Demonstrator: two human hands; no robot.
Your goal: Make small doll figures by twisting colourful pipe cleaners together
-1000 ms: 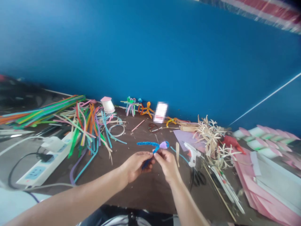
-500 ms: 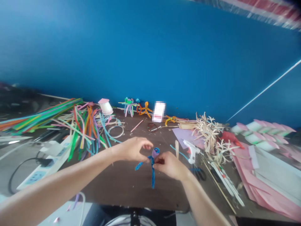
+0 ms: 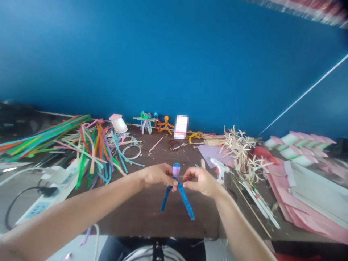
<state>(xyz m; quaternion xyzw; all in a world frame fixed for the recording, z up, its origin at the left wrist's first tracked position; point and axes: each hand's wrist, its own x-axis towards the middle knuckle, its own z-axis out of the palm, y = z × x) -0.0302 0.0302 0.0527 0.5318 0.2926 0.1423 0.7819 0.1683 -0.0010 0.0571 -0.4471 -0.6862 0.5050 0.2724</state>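
Observation:
A pipe-cleaner figure (image 3: 186, 201) with a lilac and blue coiled head and two blue legs is held upright over the brown table (image 3: 130, 217). My left hand (image 3: 160, 174) pinches it just below the head, at the top of the legs. On the other side, my right hand (image 3: 199, 183) is close to the figure with thumb and fingers apart, and nothing shows between them. Behind the hands stand an orange pipe-cleaner figure (image 3: 166, 125) and a green, lilac and blue pipe-cleaner piece (image 3: 146, 122).
Coloured pipe cleaners (image 3: 95, 148) lie heaped at the left, behind a white power strip (image 3: 51, 197). A white glue gun (image 3: 220, 170) rests to the right, near cream-coloured flower shapes (image 3: 237, 145) and pink sheets (image 3: 288, 203). A wire ring (image 3: 132, 151) and white cup (image 3: 119, 124) sit farther back.
The figure has turned, and its two legs now spread apart below the head. My left hand has closed on it under the head, while my right hand has let go and opened.

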